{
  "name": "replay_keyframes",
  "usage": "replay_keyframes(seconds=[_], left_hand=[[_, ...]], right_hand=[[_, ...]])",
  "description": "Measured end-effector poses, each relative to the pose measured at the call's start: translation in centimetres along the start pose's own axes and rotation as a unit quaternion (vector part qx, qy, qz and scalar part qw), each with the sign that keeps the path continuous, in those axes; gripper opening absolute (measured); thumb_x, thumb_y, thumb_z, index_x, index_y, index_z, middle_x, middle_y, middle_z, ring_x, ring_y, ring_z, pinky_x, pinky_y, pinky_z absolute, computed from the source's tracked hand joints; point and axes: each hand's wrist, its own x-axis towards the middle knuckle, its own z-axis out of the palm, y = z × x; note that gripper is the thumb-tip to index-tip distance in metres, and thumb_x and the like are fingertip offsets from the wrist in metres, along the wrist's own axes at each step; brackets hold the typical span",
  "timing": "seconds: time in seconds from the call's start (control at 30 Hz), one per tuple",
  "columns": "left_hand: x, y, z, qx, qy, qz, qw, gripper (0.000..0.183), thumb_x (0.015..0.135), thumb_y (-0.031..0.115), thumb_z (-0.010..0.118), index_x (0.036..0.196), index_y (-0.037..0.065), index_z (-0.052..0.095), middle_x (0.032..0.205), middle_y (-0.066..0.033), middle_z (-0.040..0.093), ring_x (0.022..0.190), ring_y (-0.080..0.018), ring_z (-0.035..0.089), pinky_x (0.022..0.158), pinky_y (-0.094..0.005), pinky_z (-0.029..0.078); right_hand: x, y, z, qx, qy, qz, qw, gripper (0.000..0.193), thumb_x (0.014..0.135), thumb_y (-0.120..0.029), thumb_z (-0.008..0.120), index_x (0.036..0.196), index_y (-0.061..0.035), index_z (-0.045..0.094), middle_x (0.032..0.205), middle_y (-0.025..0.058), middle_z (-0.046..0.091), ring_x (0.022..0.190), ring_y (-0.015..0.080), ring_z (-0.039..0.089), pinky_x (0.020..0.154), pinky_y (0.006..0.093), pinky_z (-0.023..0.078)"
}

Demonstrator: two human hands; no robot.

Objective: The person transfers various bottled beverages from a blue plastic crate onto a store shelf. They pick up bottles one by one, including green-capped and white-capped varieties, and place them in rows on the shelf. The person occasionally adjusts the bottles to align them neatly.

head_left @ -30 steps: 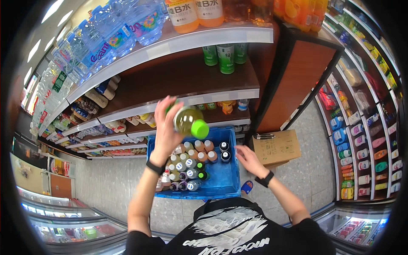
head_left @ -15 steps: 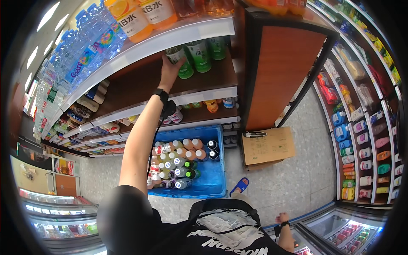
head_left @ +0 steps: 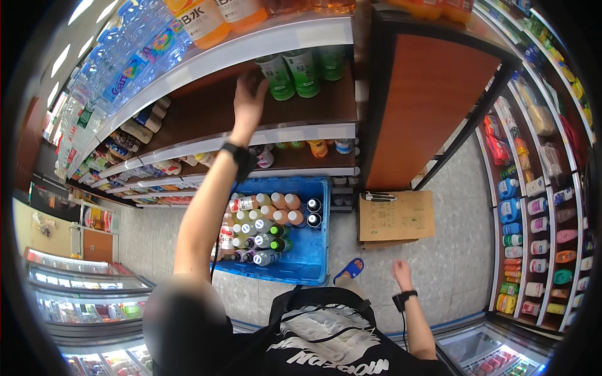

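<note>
My left hand [head_left: 248, 103] reaches onto a brown shelf [head_left: 188, 122], just left of the front green-labelled drink bottle [head_left: 277, 78]. Its thumb and fingers are apart, partly in shadow, and hold nothing. Beside that bottle stand a second green bottle [head_left: 303, 74] and a third green bottle [head_left: 332, 64], all upright. My right hand [head_left: 402, 273] hangs low at my side over the floor, loosely open with nothing in it. Below the shelf, a blue crate [head_left: 307, 250] holds several drink bottles [head_left: 263, 227] with white, green and dark caps.
Orange drink bottles [head_left: 204, 25] and large clear water bottles [head_left: 135, 62] line the shelf above. A wood-coloured end panel [head_left: 420, 106] bounds the shelving at right. On the floor lies a flattened cardboard box [head_left: 398, 219]. Stocked shelves [head_left: 523, 219] run along the far right.
My left hand has let go of the front green bottle, which now stands free, and drawn slightly left and down. My right hand has risen from the lower edge.
</note>
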Motion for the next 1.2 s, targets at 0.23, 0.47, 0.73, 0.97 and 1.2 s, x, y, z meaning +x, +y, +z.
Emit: replay_keyframes(seconds=[0.23,0.47,0.73,0.97,1.2], left_hand=[[-27.5,2.0,-9.2,0.025,-0.350,-0.122,0.928,0.019,0.092,0.011,0.051,0.105,0.003,0.063,0.098,-0.0142,0.066,0.091,-0.0286,0.065,0.078,-0.0345,0.051],[-41.1,-1.5,-16.1,-0.058,-0.321,-0.336,0.884,0.022,0.094,0.013,0.052,0.111,0.003,0.062,0.094,-0.0128,0.069,0.091,-0.0190,0.067,0.078,-0.0290,0.051],[-44.5,-5.4,-23.2,-0.036,-0.202,-0.384,0.900,0.021,0.094,0.013,0.052,0.110,0.003,0.062,0.094,-0.0142,0.069,0.091,-0.0201,0.068,0.078,-0.0294,0.052],[-43.4,-11.0,-24.9,-0.033,-0.265,-0.314,0.911,0.022,0.092,0.014,0.056,0.110,0.002,0.060,0.090,-0.0177,0.067,0.084,-0.0262,0.067,0.073,-0.0331,0.051],[-41.9,-18.9,-23.0,0.031,-0.336,-0.250,0.908,0.019,0.086,0.012,0.058,0.102,0.001,0.061,0.086,-0.0206,0.065,0.081,-0.0358,0.064,0.071,-0.0422,0.050]], right_hand=[[6.3,-42.4,-3.6,0.162,-0.058,-0.366,0.915,0.025,0.089,-0.011,0.059,0.112,-0.0028,0.056,0.103,0.0142,0.062,0.087,0.0247,0.064,0.075,0.0319,0.051],[19.7,-60.1,-1.8,0.099,0.137,-0.445,0.879,0.055,0.078,-0.019,0.070,0.122,0.0030,0.046,0.109,0.0234,0.056,0.094,0.0336,0.060,0.080,0.0388,0.049],[22.3,-64.2,-0.4,-0.091,0.157,-0.355,0.917,0.056,0.081,-0.035,0.067,0.115,0.0043,0.047,0.108,0.0305,0.059,0.102,0.0440,0.057,0.087,0.0458,0.046],[22.6,-61.7,-0.8,-0.130,0.234,-0.351,0.897,0.053,0.084,-0.041,0.064,0.113,0.0023,0.054,0.099,0.0261,0.064,0.096,0.0414,0.060,0.083,0.0439,0.048],[1.9,-47.8,5.3,0.028,0.054,-0.327,0.943,0.027,0.092,-0.019,0.058,0.115,-0.0048,0.055,0.094,0.0114,0.065,0.089,0.0182,0.063,0.079,0.0304,0.049]])
